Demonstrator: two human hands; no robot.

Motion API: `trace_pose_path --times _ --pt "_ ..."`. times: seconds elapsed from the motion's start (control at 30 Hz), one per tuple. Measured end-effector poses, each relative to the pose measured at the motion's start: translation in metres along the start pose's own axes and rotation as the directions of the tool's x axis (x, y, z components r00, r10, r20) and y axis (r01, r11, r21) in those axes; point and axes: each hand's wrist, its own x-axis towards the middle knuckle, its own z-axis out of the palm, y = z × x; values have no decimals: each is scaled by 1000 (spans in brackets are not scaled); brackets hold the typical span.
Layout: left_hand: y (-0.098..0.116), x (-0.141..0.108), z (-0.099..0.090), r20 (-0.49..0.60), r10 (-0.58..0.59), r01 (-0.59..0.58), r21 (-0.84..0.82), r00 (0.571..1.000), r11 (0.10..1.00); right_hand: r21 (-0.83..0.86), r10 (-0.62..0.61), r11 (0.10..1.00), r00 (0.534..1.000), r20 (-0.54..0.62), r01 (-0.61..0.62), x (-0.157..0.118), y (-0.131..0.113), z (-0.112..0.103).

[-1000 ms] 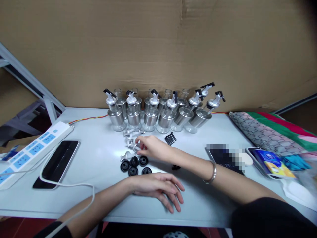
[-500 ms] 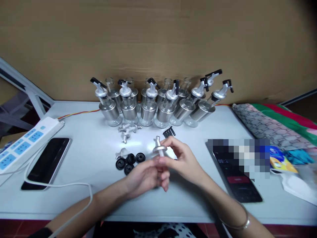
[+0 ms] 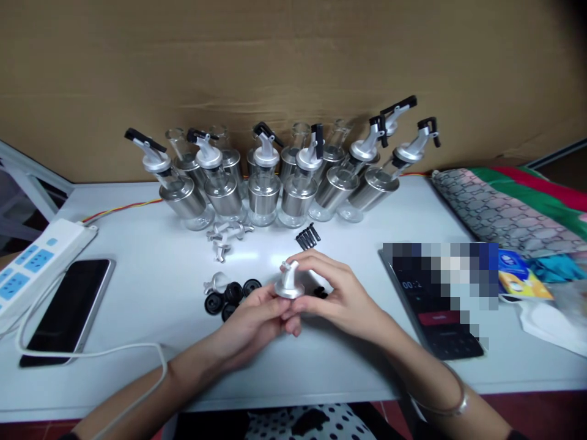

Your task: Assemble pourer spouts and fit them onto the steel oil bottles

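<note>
A silver pour spout [image 3: 290, 282] stands upright between my two hands near the middle of the table. My left hand [image 3: 261, 315] is closed around its underside, just below the round flange; whatever is beneath the flange is hidden by the fingers. My right hand [image 3: 337, 293] pinches the spout from the right, index finger at its top and thumb by the flange. Left of the hands lie several black ring-shaped stoppers [image 3: 214, 302] and a loose silver spout [image 3: 216, 282]. Behind them rests a small pile of silver spouts [image 3: 227, 233]. A row of black levers [image 3: 308, 236] lies beyond my right hand.
Glass-and-steel bottles [image 3: 265, 198] line the back, several topped with spouts. At left are a power strip [image 3: 32, 269], a phone [image 3: 68, 311] and a white cable [image 3: 114, 349] crossing my left forearm. A second phone [image 3: 431, 311] and a patterned cloth [image 3: 495, 214] occupy the right.
The spout has come down onto my left fingers, hiding the stem that showed below its flange. Both hands are closer together around it. The camera view has shifted slightly.
</note>
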Motion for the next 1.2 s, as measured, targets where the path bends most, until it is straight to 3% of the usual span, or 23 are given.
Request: trace_pose_path --times 0.17,0.27,0.33,0.43,0.63,0.97,1.07,1.2 --pt "1 0 -2 11 -33 32 47 999 998 18 31 999 999 -42 -30 0 -1 -9" --pt "2 0 -3 -5 -49 49 31 999 998 -75 100 992 994 -42 -103 2 -1 -24" --pt "3 0 -2 -21 -43 43 28 999 999 -172 190 970 978 86 -173 2 1 -36" --pt "2 0 -1 -36 -42 44 51 998 998 -262 299 938 911 285 -226 0 6 -46" --pt "1 -1 -1 -27 -46 47 69 999 997 -352 364 909 836 412 -222 -6 10 -40" --pt "2 -2 -1 -15 -36 37 67 999 997 -380 316 909 876 364 -170 -6 15 -34" --pt "2 -2 -1 -20 -36 38 59 999 998 -257 284 943 917 279 -213 -5 10 -33" --pt "2 -2 -2 -26 -38 39 47 999 998 -62 268 963 961 70 -264 -6 7 -31"
